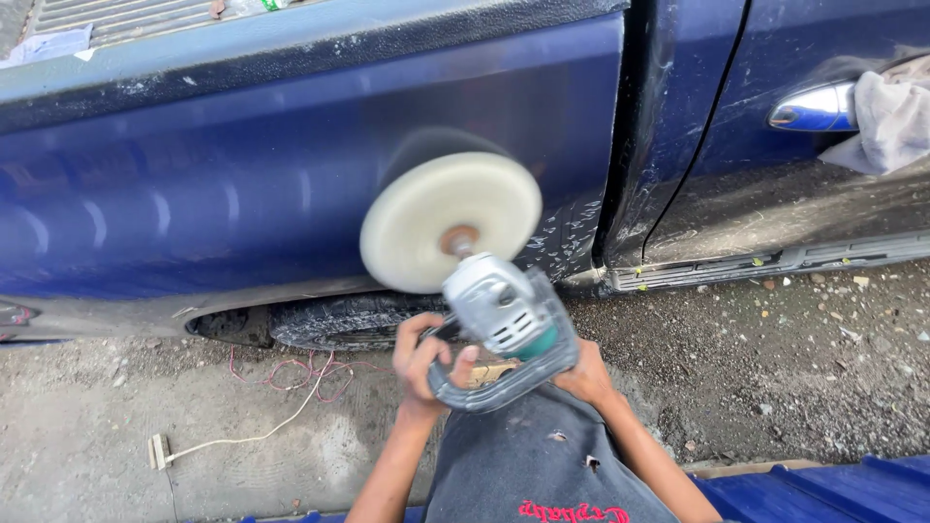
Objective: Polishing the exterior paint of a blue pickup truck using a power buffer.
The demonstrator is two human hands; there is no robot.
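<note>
Polisher: a grey-bodied machine [499,315] with a loop handle, held up against the blue side panel [242,194] of the vehicle, above the tyre [339,322].
Pad: the cream foam disc [450,221] lies against the panel near its right edge, just short of the door gap; its outline is blurred.
Left hand: the person's left hand [421,360] is clenched on the loop handle, fingers curled over the bar and thumb up beside the motor housing.
Right hand: the right hand [586,376] sits behind the body of the machine, gripping its rear; the fingers are mostly hidden by the tool.
Door: a chrome handle [814,107] with a grey cloth [886,121] draped over it, at the upper right.
Ground: a pale cord [242,436] trails across the gravel beneath the panel.
</note>
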